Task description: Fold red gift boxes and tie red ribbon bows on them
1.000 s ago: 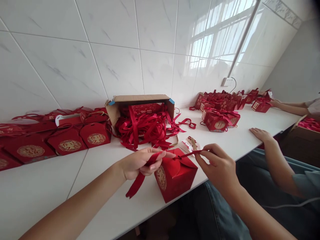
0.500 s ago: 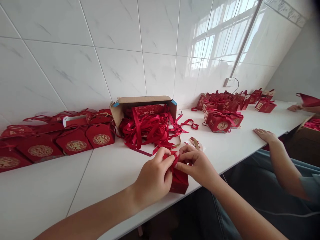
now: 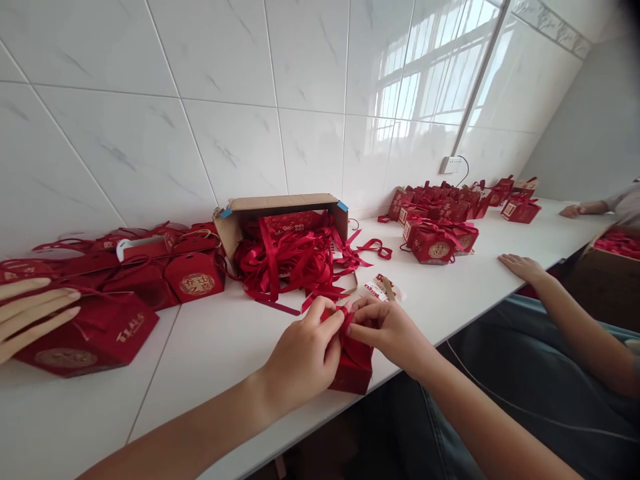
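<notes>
A small red gift box [image 3: 354, 375] stands on the white table near its front edge, between my two hands. My left hand [image 3: 304, 352] is closed, thumb and index finger pinching a red ribbon [image 3: 345, 321] at the top of the box. From the right side, my right hand [image 3: 384, 328] pinches the same ribbon, its fingertips close to those of the left. The fingers hide most of the ribbon and the box top. Just behind lies a printed packet [image 3: 381, 288].
An open cardboard box [image 3: 227, 241] spills red ribbons [image 3: 295, 260]. At left, another person's hand [image 3: 37, 313] rests over a red gift box [image 3: 95, 333] beside a row of boxes. More gift boxes [image 3: 435, 241] stand right. Another person's hand [image 3: 523, 267] lies on the table [image 3: 450, 300].
Another person's hand has come in from the left with a red gift box in front of the row. At far right, the held-up red piece is gone from view. My hands keep pinching the ribbon.
</notes>
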`<act>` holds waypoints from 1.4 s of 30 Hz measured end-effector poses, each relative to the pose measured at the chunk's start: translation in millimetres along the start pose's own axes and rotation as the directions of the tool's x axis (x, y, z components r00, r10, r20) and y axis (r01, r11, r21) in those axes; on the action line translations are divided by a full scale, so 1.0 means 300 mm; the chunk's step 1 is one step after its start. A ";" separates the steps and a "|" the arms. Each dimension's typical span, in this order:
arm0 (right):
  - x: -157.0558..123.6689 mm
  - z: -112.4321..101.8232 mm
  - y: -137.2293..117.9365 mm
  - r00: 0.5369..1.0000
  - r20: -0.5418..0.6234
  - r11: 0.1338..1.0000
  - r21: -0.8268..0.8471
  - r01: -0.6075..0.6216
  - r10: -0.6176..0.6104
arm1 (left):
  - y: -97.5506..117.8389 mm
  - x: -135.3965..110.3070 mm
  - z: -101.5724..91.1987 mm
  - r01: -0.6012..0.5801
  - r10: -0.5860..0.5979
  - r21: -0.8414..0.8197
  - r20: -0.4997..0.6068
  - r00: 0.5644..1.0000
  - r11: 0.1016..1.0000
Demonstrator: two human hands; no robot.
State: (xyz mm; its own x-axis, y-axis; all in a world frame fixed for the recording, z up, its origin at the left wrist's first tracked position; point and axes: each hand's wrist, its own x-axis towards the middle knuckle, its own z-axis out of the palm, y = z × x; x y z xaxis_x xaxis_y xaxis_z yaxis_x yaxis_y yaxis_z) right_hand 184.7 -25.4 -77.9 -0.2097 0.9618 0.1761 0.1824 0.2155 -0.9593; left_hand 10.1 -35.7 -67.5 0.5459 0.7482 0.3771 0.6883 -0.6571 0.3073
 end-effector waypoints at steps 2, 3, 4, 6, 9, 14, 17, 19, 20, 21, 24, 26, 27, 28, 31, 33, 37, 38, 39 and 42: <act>0.001 -0.014 -0.011 0.999 0.007 0.999 -0.017 -0.039 0.039 | -0.002 0.004 -0.004 -0.007 0.005 -0.082 -0.020 1.000 0.997; 0.002 -0.024 -0.018 0.998 0.022 0.998 -0.033 -0.055 0.056 | -0.003 0.007 -0.005 -0.015 0.012 -0.125 -0.025 1.000 0.992; 0.003 -0.036 -0.025 0.996 0.051 0.996 -0.053 -0.065 0.068 | -0.006 0.009 -0.007 -0.028 0.023 -0.169 -0.031 0.999 0.985; 0.006 -0.059 -0.043 0.986 0.144 0.992 -0.098 -0.075 0.089 | -0.013 0.014 -0.005 -0.060 0.049 -0.259 -0.050 0.998 0.964; 0.017 -0.085 -0.068 0.961 0.257 0.984 -0.165 -0.063 0.105 | -0.030 0.019 0.008 -0.094 0.067 -0.367 -0.086 0.994 0.925; 0.034 -0.099 -0.080 0.949 0.305 0.969 -0.249 -0.002 0.081 | -0.050 0.023 0.029 -0.082 0.040 -0.395 -0.113 0.993 0.915; 0.028 -0.095 -0.075 0.959 0.278 0.968 -0.251 0.021 0.052 | -0.051 0.034 0.010 -0.059 0.023 -0.373 -0.101 0.995 0.926; 0.019 -0.092 -0.072 0.970 0.237 0.967 -0.254 0.010 0.052 | -0.056 0.047 -0.018 -0.029 0.008 -0.364 -0.059 0.998 0.931; 0.013 -0.091 -0.071 0.974 0.218 0.965 -0.261 -0.003 0.062 | -0.062 0.054 -0.035 -0.002 -0.008 -0.363 -0.026 1.000 0.932; 0.007 -0.091 -0.070 0.977 0.202 0.962 -0.272 -0.016 0.074 | -0.072 0.061 -0.051 0.032 -0.029 -0.365 0.013 1.000 0.931; -0.012 -0.093 -0.069 0.985 0.153 0.945 -0.325 -0.019 0.073 | -0.112 0.077 -0.092 0.135 -0.095 -0.367 0.126 0.988 0.920; -0.026 -0.097 -0.066 0.993 0.112 0.930 -0.367 0.001 0.043 | -0.138 0.081 -0.108 0.173 -0.120 -0.355 0.166 0.979 0.919; -0.034 -0.099 -0.063 0.995 0.093 0.923 -0.384 0.012 0.026 | -0.149 0.082 -0.113 0.184 -0.132 -0.340 0.172 0.976 0.922; -0.042 -0.101 -0.061 0.997 0.081 0.917 -0.398 0.022 0.011 | -0.157 0.082 -0.116 0.194 -0.143 -0.323 0.176 0.974 0.926; -0.065 -0.103 -0.051 0.998 0.060 0.901 -0.431 0.040 -0.016 | -0.167 0.081 -0.115 0.223 -0.176 -0.282 0.182 0.967 0.933; -0.078 -0.099 -0.045 0.999 0.045 0.894 -0.445 0.047 -0.030 | -0.166 0.083 -0.109 0.241 -0.185 -0.305 0.200 0.962 0.922; -0.095 -0.080 -0.036 0.997 -0.002 0.891 -0.449 0.068 -0.077 | -0.158 0.092 -0.095 0.312 -0.171 -0.527 0.301 0.938 0.791; -0.097 -0.075 -0.034 0.996 -0.015 0.892 -0.446 0.076 -0.092 | -0.154 0.093 -0.092 0.333 -0.159 -0.584 0.330 0.931 0.740; -0.099 -0.071 -0.031 0.994 -0.028 0.894 -0.441 0.084 -0.108 | -0.150 0.094 -0.090 0.352 -0.143 -0.624 0.361 0.922 0.697; -0.101 -0.059 -0.022 0.987 -0.057 0.898 -0.426 0.112 -0.150 | -0.133 0.090 -0.086 0.377 -0.100 -0.656 0.419 0.903 0.654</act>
State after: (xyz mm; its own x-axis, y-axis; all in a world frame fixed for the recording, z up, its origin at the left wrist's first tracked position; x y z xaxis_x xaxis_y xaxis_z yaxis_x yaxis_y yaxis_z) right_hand 207.0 -52.8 -73.0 -0.1799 0.9265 0.3305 0.5495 0.3733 -0.7474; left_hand -15.0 8.4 -47.0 0.6236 0.7797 -0.0563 0.3424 -0.2077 0.9163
